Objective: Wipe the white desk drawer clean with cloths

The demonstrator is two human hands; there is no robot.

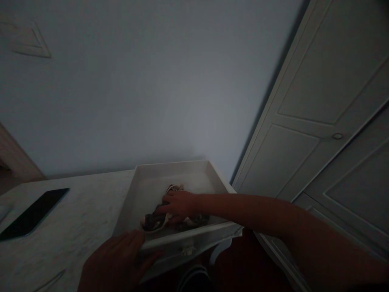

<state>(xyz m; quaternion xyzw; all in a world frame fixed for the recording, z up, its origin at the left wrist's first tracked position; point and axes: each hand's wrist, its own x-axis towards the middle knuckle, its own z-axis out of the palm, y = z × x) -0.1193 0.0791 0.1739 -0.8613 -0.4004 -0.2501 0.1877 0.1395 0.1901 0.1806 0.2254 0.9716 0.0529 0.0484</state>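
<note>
A white drawer box (170, 167) with a small knob on its front panel sits low in the middle of the view. Inside it lies a tangled heap of dark and pale cloth or straps (152, 221); the dim light hides their exact kind. My right hand (180, 203) reaches in from the right and rests on the heap, fingers and thumb apart. At the drawer's near left corner, my left hand (117, 257) grips the rim, fingers over the edge and thumb against the front.
A pale marbled tabletop (88, 215) extends left of the drawer, with a dark tablet or phone (35, 213) and a thin cord-like thing (50, 280). Behind is a plain wall (152, 89) with a switch plate (27, 38). A panelled white wardrobe (304, 105) stands at right.
</note>
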